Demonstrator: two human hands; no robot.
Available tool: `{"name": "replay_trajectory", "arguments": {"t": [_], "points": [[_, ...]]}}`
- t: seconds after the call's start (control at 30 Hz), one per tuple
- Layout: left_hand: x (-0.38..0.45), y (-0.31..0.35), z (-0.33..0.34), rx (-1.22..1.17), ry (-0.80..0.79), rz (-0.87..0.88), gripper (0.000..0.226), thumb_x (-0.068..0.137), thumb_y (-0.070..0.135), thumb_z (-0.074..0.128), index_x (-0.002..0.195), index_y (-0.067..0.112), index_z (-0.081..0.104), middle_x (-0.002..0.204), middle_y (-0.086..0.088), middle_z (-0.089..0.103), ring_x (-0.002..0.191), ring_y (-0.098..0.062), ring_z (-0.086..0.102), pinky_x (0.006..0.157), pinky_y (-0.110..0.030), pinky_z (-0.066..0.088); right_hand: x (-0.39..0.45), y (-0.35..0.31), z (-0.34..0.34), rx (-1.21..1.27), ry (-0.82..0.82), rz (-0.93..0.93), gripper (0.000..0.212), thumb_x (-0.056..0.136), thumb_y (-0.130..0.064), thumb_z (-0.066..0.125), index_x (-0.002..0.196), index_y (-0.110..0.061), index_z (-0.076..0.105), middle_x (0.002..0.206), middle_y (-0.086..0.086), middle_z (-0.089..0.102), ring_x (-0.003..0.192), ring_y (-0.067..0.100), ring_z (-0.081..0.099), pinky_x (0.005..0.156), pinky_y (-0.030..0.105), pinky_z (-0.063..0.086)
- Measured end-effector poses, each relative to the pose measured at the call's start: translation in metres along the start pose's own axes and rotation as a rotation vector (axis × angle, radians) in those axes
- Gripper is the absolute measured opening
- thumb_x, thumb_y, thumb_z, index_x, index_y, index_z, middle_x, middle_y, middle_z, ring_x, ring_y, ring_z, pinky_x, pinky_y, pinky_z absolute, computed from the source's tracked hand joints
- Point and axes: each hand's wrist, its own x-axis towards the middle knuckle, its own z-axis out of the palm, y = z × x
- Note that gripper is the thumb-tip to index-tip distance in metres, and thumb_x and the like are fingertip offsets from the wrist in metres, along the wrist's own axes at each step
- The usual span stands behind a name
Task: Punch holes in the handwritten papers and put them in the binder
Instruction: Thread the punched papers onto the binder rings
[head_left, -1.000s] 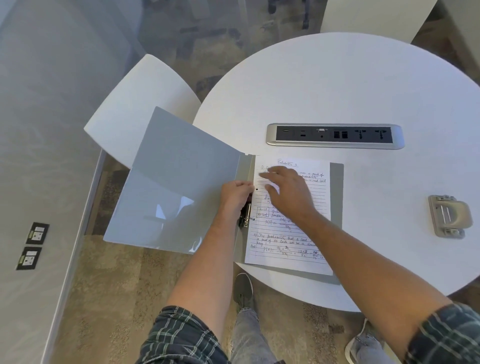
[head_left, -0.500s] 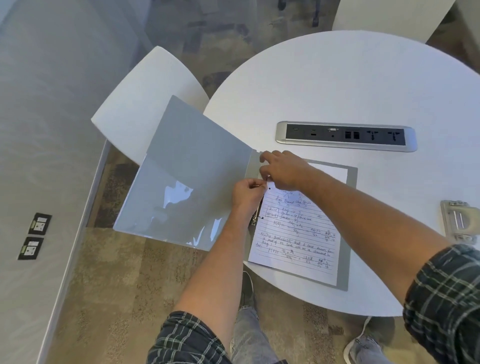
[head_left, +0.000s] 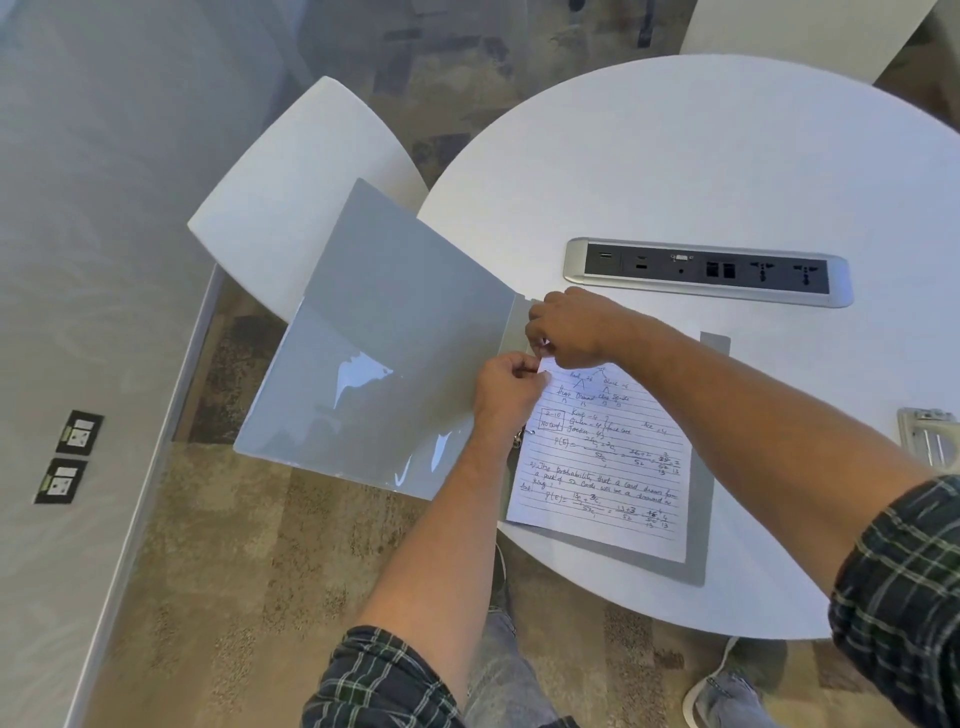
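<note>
A grey binder (head_left: 384, 332) lies open at the near left edge of the round white table (head_left: 701, 171), its front cover hanging out past the edge. A lined handwritten paper (head_left: 602, 462) rests on the binder's right half. My left hand (head_left: 506, 392) and my right hand (head_left: 569, 327) meet at the paper's top left corner by the binder's spine, fingers pinched there. The upper ring is hidden under my hands; a lower metal ring (head_left: 521, 436) shows beside my left wrist. A metal hole punch (head_left: 930, 436) sits at the right edge of view.
A silver power socket strip (head_left: 706, 272) is set into the table behind the binder. A white chair (head_left: 301, 192) stands to the left under the binder cover. Another white chair back (head_left: 800, 31) is at the far side. Floor sockets (head_left: 70, 457) lie at left.
My right hand left the middle of the page and went up to its top left corner. My left hand rose along the spine to meet it. The view shifted slightly.
</note>
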Motion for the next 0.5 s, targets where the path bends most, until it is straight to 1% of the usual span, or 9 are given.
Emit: {"name": "replay_trajectory", "arguments": {"t": [0.07,0.13,0.17,0.23,0.3,0.37,0.43,0.5], "points": [[-0.0004,-0.0005,0.0009,-0.02,0.026,-0.013,0.021,0.083,0.013,0.082,0.076,0.029,0.07,0.077,0.006,0.072,0.073,-0.015,0.065,0.079,-0.032,0.059,0.0011,0.0025,-0.0007,-0.006,-0.005,-0.027,0.022,0.095,-0.015,0.056,0.11,-0.027,0.066,0.114,-0.008,0.067,0.109,0.019,0.05,0.092,0.033,0.041],[-0.0017,-0.0011,0.0007,-0.037,0.03,-0.023,0.018,0.082,0.013,0.083,0.078,0.027,0.073,0.078,0.005,0.074,0.073,-0.015,0.067,0.079,-0.031,0.059,0.0016,0.0052,0.0004,0.011,-0.004,-0.047,0.018,0.097,-0.026,0.063,0.115,-0.03,0.065,0.114,-0.011,0.069,0.111,0.016,0.049,0.091,0.03,0.035],[-0.0021,-0.0012,0.0006,-0.044,0.032,-0.027,0.017,0.082,0.013,0.083,0.078,0.027,0.074,0.079,0.005,0.075,0.074,-0.015,0.068,0.08,-0.032,0.059,0.0018,0.0061,0.0007,0.012,-0.008,-0.053,0.021,0.097,-0.033,0.065,0.118,-0.031,0.065,0.116,-0.012,0.068,0.114,0.016,0.048,0.091,0.03,0.033],[-0.0026,-0.0009,0.001,-0.046,0.047,-0.039,0.018,0.082,0.013,0.083,0.076,0.028,0.075,0.081,0.004,0.077,0.076,-0.016,0.07,0.082,-0.035,0.061,0.0021,0.0064,0.0011,-0.014,-0.021,-0.059,0.026,0.097,-0.038,0.065,0.122,-0.033,0.067,0.121,-0.013,0.067,0.119,0.016,0.047,0.092,0.03,0.032],[-0.0046,0.0003,0.0013,-0.049,0.082,-0.055,0.013,0.083,0.014,0.083,0.078,0.025,0.076,0.08,0.003,0.077,0.076,-0.016,0.071,0.079,-0.033,0.062,0.0037,0.0053,0.0008,-0.054,-0.017,-0.056,0.027,0.098,-0.041,0.062,0.123,-0.035,0.068,0.123,-0.012,0.066,0.124,0.017,0.045,0.093,0.031,0.031],[-0.0073,0.0009,0.0008,-0.062,0.119,-0.057,0.006,0.084,0.015,0.082,0.084,0.019,0.078,0.08,0.003,0.078,0.074,-0.013,0.07,0.073,-0.028,0.06,0.0061,0.0032,-0.0012,-0.088,-0.007,-0.055,0.027,0.098,-0.043,0.061,0.123,-0.036,0.068,0.123,-0.011,0.065,0.125,0.018,0.044,0.096,0.032,0.032],[-0.0092,0.0011,0.0001,-0.072,0.156,-0.052,0.004,0.085,0.016,0.082,0.085,0.017,0.078,0.08,0.003,0.077,0.07,-0.01,0.067,0.066,-0.022,0.054,0.0081,0.0007,-0.0034,-0.122,-0.003,-0.056,0.027,0.098,-0.043,0.059,0.122,-0.037,0.068,0.124,-0.011,0.063,0.125,0.019,0.045,0.097,0.034,0.033],[-0.0098,0.0021,-0.0008,-0.074,0.188,-0.063,0.005,0.085,0.017,0.082,0.084,0.018,0.077,0.078,0.004,0.077,0.069,-0.008,0.067,0.064,-0.02,0.052,0.0105,-0.0024,-0.0059,-0.16,-0.005,-0.057,0.026,0.097,-0.042,0.057,0.119,-0.036,0.069,0.123,-0.011,0.063,0.123,0.019,0.045,0.098,0.035,0.033]]}}
